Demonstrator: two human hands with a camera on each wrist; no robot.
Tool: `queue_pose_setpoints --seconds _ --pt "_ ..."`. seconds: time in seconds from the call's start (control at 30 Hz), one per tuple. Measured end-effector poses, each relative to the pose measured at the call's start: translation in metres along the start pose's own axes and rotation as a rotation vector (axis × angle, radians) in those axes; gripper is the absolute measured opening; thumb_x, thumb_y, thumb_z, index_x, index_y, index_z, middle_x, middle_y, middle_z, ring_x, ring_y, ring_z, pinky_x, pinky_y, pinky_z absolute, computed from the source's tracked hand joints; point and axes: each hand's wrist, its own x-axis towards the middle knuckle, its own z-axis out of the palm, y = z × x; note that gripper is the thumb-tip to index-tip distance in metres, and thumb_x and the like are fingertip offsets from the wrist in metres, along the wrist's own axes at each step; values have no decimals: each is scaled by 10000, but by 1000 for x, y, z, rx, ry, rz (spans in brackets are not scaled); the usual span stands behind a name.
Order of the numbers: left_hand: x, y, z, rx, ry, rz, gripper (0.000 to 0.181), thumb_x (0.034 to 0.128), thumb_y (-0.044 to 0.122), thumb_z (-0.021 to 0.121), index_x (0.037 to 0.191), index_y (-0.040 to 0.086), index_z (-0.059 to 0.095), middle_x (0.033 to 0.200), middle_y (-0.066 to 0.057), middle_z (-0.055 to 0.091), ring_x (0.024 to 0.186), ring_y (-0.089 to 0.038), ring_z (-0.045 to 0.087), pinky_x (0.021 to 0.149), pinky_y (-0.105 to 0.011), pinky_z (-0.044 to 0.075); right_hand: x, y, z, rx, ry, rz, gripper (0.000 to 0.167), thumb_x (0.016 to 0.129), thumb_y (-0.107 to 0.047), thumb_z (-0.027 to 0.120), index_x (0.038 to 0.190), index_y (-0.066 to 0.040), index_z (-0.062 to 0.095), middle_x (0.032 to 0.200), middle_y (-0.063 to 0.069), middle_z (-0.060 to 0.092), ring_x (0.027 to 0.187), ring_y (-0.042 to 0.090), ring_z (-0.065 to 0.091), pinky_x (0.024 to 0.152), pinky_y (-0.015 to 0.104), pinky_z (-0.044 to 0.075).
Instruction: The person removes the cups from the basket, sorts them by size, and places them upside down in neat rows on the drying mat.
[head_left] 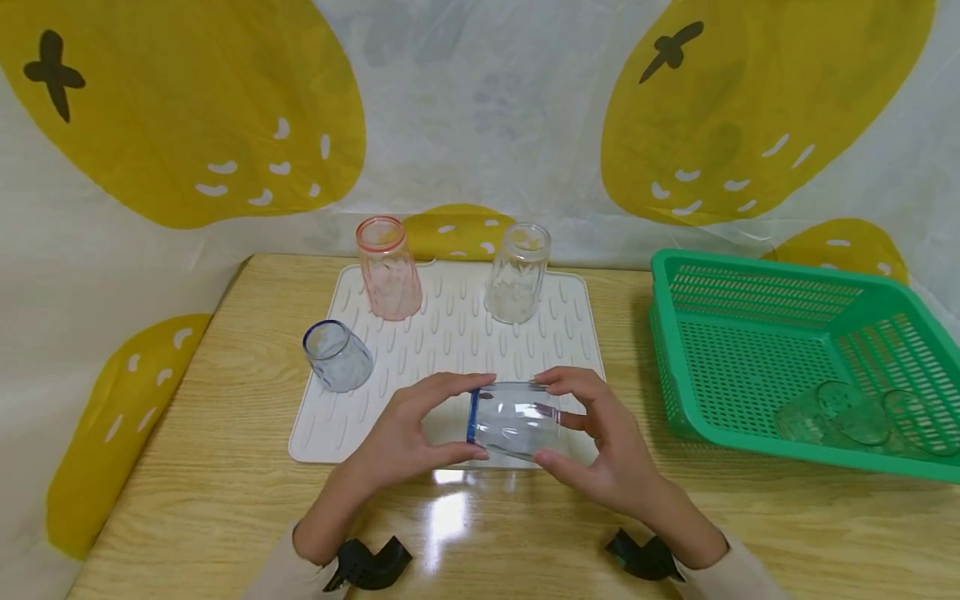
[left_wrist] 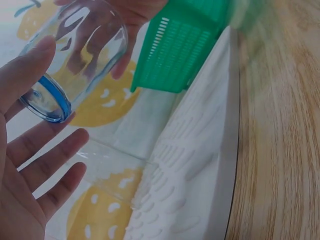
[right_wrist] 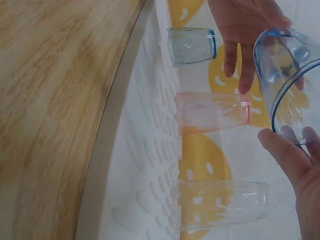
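Observation:
A clear glass with a blue band (head_left: 517, 419) lies sideways in the air between both hands, over the front edge of a white ridged mat (head_left: 450, 350). The left hand (head_left: 408, 429) pinches its blue-banded end between thumb and index finger; in the left wrist view the other fingers of that hand (left_wrist: 35, 165) are spread. The right hand (head_left: 611, 442) holds the opposite end with thumb and fingers. On the mat stand a pink glass (head_left: 392, 279), a clear glass (head_left: 516, 279) and a short blue-rimmed glass (head_left: 341, 358) at its left edge.
A green basket (head_left: 675, 367) stands on the wooden table (head_left: 225, 500) at the right, with clear glasses (head_left: 847, 417) lying in its front part. Behind the table hangs a white cloth (head_left: 480, 108) with yellow shapes.

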Motion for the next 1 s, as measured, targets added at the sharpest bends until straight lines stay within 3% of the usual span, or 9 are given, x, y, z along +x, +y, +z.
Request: queue_pose_setpoints --seconds 0.2,0.4,0.5,0.63,0.7,0.83,1.0 --pt "-3 -1 -1 -4 -16 4 650 709 221 864 1285 110 584 1006 44 643 805 -81 606 740 -354 519 0 -1 -5 -66 -113 68 622 767 -52 793 1287 8 456 1280 153 495 1134 275 524 874 363 516" --pt "-2 -2 -4 40 8 42 619 692 253 875 1235 101 619 775 64 563 660 -59 549 653 -303 496 5 -6 -10 -286 -219 45 666 834 -263 762 1390 -89 441 1382 34 480 1247 228 470 1029 321 386" --pt "-3 -2 -3 50 14 17 597 705 288 865 1223 110 628 797 55 560 573 -32 498 552 -295 478 11 -12 -12 -433 -282 -8 633 874 -362 703 1411 -143 448 1427 30 443 1281 232 439 1072 401 331" --pt "-3 -1 0 89 13 -33 583 715 355 848 1207 122 639 830 64 547 509 -3 414 450 -195 392 19 -19 -11 -610 -376 -80 606 887 -428 661 1421 -227 455 1416 54 448 1245 247 465 1011 493 386" --pt "-2 -1 1 112 15 -45 583 707 366 850 1199 129 645 799 65 520 512 4 380 439 -147 340 22 -21 -10 -666 -419 -103 605 884 -437 660 1423 -257 452 1394 68 464 1216 250 483 964 475 433" --pt "-1 0 4 129 7 -58 596 689 351 863 1207 158 642 768 78 459 536 8 333 442 -151 300 24 -22 -6 -725 -468 -148 613 858 -403 706 1414 -297 468 1352 88 499 1190 252 501 933 449 459" --pt "-3 1 10 151 -27 -84 613 688 348 865 1229 183 629 805 88 468 568 4 321 461 -160 304 23 -22 -3 -751 -505 -156 698 747 -293 832 1370 -315 517 1296 83 533 1178 248 499 947 463 438"
